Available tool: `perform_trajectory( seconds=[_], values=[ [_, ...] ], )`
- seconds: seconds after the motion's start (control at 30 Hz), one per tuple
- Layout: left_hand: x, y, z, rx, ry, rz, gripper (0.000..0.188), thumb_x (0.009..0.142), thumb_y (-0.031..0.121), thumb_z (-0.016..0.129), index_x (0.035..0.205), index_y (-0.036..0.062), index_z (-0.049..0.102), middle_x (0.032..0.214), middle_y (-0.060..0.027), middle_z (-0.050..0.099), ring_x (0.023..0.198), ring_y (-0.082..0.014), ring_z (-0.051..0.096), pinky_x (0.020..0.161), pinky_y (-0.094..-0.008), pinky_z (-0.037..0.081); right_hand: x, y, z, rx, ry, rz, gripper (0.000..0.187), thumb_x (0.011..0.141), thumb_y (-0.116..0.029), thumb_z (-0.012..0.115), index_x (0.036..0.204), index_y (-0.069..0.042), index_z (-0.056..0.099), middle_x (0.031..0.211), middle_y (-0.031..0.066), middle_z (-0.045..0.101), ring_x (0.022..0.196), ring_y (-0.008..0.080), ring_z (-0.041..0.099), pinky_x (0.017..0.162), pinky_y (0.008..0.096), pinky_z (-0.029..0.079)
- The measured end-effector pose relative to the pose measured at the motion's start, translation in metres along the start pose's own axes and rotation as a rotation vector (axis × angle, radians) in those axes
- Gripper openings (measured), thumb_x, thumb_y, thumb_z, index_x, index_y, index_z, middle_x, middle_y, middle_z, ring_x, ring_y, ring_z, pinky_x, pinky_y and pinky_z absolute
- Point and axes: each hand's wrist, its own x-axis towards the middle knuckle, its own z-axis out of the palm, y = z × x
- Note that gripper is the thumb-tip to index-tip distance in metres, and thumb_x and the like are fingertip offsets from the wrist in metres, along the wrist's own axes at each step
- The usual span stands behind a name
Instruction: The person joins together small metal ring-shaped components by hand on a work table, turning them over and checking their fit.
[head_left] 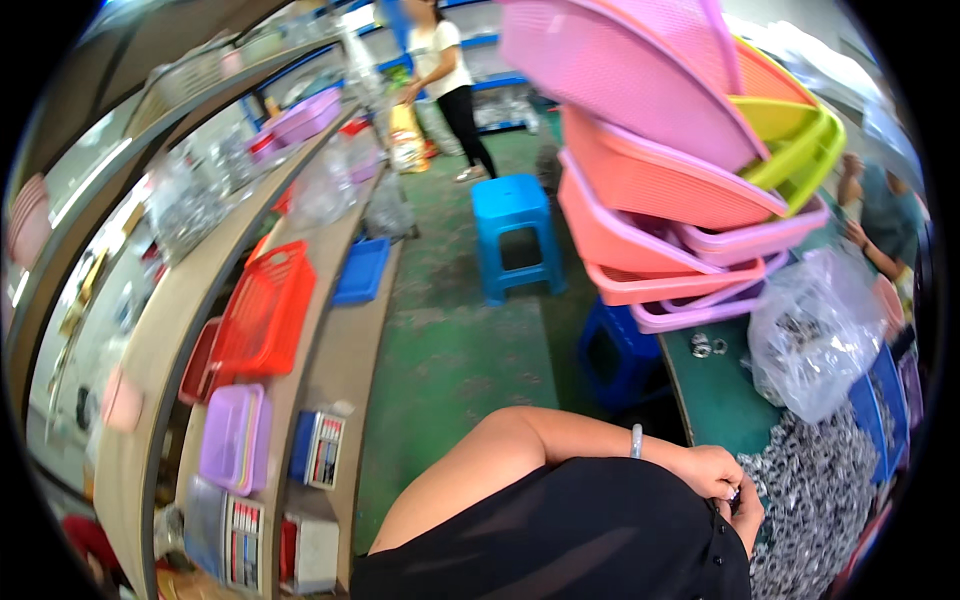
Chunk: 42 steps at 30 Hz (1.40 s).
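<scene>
My left hand [708,472], with a pale bangle [636,441] on its wrist, is closed, its fingertips meeting those of my right hand [746,518]. Both hands pinch at something small and dark that I cannot make out, partly hidden by the fingers. Right beside them a large heap of small shiny metal parts [815,490] covers the green tabletop [700,375]. A few loose metal rings [702,346] lie farther back on it. Behind the heap stands a clear plastic bag [820,325] with more metal parts inside.
A tall, leaning stack of pink, orange and green plastic baskets [670,180] rises at the table's far end. Blue stools [517,235] stand on the green floor. Shelves [170,370] with baskets and scales line the left. One person [445,80] stands far off; another [885,215] sits at right.
</scene>
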Motion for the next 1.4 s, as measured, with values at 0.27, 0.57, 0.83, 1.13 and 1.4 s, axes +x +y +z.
perform_trajectory(
  seconds=[0.27, 0.57, 0.83, 1.13, 1.4],
  values=[
    [-0.008, -0.014, -0.007, 0.05, 0.103, 0.003, 0.016, 0.073, 0.023, 0.061, 0.074, 0.0067, 0.06, 0.07, -0.0094, 0.061, 0.067, -0.027, 0.06, 0.058, -0.0388, 0.044, 0.022, 0.02, 0.009, 0.151, -0.167, 0.067, 0.018, 0.077, -0.009, 0.057, 0.092, 0.0, 0.054, 0.074, 0.0012, 0.049, 0.069, 0.0087, 0.045, 0.059, 0.0224, 0.036],
    [0.003, -0.032, 0.011, 0.195, 0.206, 0.256, 0.012, 0.072, 0.013, 0.061, 0.071, 0.0039, 0.054, 0.069, -0.0102, 0.058, 0.066, -0.0303, 0.057, 0.056, -0.0403, 0.043, 0.021, 0.011, 0.0, -0.078, -0.132, -0.159, 0.022, 0.076, -0.008, 0.056, 0.097, 0.0, 0.055, 0.077, 0.0089, 0.054, 0.069, 0.0154, 0.052, 0.062, 0.0264, 0.041],
    [-0.007, -0.014, 0.02, 0.23, 0.163, 0.342, 0.011, 0.074, 0.013, 0.061, 0.076, 0.0043, 0.054, 0.075, -0.0111, 0.057, 0.074, -0.0318, 0.056, 0.063, -0.0413, 0.046, -0.007, 0.009, -0.01, -0.174, 0.0, -0.275, 0.026, 0.077, -0.017, 0.058, 0.097, -0.001, 0.056, 0.073, 0.0145, 0.055, 0.061, 0.0254, 0.053, 0.058, 0.0321, 0.042],
    [0.003, 0.017, 0.02, 0.236, -0.068, 0.261, 0.01, 0.082, 0.013, 0.056, 0.081, 0.0037, 0.052, 0.077, -0.0116, 0.053, 0.074, -0.0313, 0.054, 0.066, -0.0404, 0.044, -0.028, -0.009, -0.03, -0.047, 0.033, -0.176, 0.027, 0.067, -0.004, 0.064, 0.093, -0.002, 0.057, 0.073, 0.0145, 0.055, 0.069, 0.0331, 0.056, 0.06, 0.0366, 0.045],
    [0.027, 0.031, 0.039, 0.175, -0.23, 0.237, 0.009, 0.086, 0.013, 0.053, 0.082, 0.005, 0.052, 0.076, -0.0089, 0.052, 0.074, -0.0277, 0.053, 0.066, -0.0368, 0.042, -0.056, 0.005, -0.052, -0.084, 0.107, -0.147, 0.03, 0.068, -0.006, 0.067, 0.096, -0.004, 0.058, 0.073, 0.0119, 0.056, 0.067, 0.0301, 0.057, 0.058, 0.0357, 0.045]
  ],
)
